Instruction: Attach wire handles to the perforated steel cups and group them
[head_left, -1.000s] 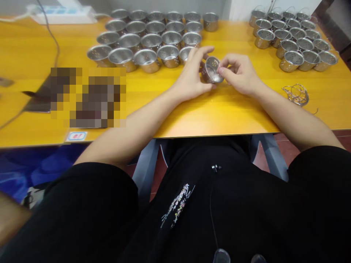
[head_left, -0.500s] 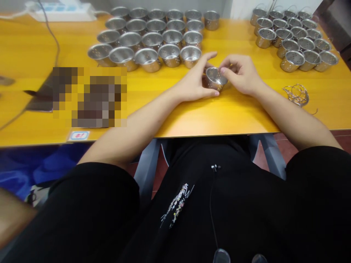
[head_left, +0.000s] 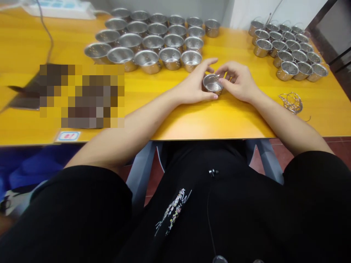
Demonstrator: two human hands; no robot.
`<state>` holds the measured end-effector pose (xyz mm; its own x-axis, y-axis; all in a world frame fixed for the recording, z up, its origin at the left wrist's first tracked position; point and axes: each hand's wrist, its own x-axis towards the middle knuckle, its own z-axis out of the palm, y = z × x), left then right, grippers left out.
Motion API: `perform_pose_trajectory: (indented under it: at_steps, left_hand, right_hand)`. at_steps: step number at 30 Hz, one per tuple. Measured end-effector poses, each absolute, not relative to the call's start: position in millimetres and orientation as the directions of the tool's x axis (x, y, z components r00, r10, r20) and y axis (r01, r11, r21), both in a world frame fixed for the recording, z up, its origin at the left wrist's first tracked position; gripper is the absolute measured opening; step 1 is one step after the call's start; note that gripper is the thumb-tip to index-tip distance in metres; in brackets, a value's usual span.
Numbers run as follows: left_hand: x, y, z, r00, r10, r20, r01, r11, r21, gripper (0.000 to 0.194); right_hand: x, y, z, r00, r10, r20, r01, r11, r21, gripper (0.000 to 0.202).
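Observation:
A small perforated metal cup (head_left: 213, 86) sits between my two hands above the near part of the table, its opening facing up toward me. My left hand (head_left: 196, 84) curves around the cup's left side, with the thumb along the near wall and the index finger raised off behind it. At the right of the rim my right hand (head_left: 238, 81) is closed in a pinch of thumb and fingers. Whatever thin part lies between those fingertips is too small to make out. Several bent wire handles (head_left: 293, 103) lie in a loose tangle beside my right forearm.
Rows of similar metal cups (head_left: 148, 61) stand behind my left hand. More cups, with wire handles (head_left: 287, 70), are grouped at the back right. A power strip (head_left: 63, 9), a dark flat object (head_left: 27, 98) and a small label (head_left: 68, 136) lie on the left.
The cup has turned so that more of its inner bottom faces me. Both hands keep nearly the same hold around it. The whole view has shifted slightly.

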<state>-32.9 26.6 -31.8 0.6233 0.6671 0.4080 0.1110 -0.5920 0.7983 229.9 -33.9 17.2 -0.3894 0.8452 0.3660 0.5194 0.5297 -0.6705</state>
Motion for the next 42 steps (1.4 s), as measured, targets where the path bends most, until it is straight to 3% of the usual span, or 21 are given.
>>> perform_pose_trajectory:
  at_steps: [13, 20, 23, 25, 28, 30, 36, 42]
  left_hand:
    - [-38, 29, -37, 0.622, 0.682, 0.384, 0.115, -0.565, 0.817, 0.131]
    - [-38, 25, -32, 0.635, 0.694, 0.338, 0.169, -0.552, 0.816, 0.124]
    - [-38, 22, -30, 0.654, 0.67, 0.351, 0.14, -0.563, 0.815, 0.12]
    - [-37, 21, -29, 0.678, 0.637, 0.367, 0.101, -0.576, 0.811, 0.117]
    - [-38, 22, -29, 0.715, 0.591, 0.372, 0.052, -0.576, 0.816, 0.119]
    - [-40, 24, -31, 0.731, 0.576, 0.366, 0.039, -0.571, 0.82, 0.122]
    - [-44, 34, -41, 0.745, 0.567, 0.352, 0.087, -0.606, 0.791, 0.121]
    - [-46, 39, -44, 0.718, 0.624, 0.309, 0.203, -0.612, 0.764, 0.125]
  right_hand:
    - [241, -12, 13, -0.262, 0.832, 0.488, 0.506, 0.549, -0.665, 0.044]
    - [235, -28, 23, -0.039, 0.793, 0.608, 0.561, 0.521, -0.643, 0.048]
    - [228, -47, 26, -0.138, 0.802, 0.581, 0.549, 0.55, -0.629, 0.047]
    - [223, -56, 23, -0.313, 0.794, 0.521, 0.528, 0.601, -0.6, 0.04]
    - [219, -60, 13, -0.613, 0.676, 0.409, 0.475, 0.729, -0.494, 0.027]
    - [218, -58, 8, -0.714, 0.6, 0.36, 0.441, 0.785, -0.435, 0.023]
    - [213, -60, 5, -0.729, 0.589, 0.348, 0.441, 0.793, -0.42, 0.028]
    - [203, -61, -3, -0.58, 0.75, 0.318, 0.618, 0.659, -0.429, 0.03]
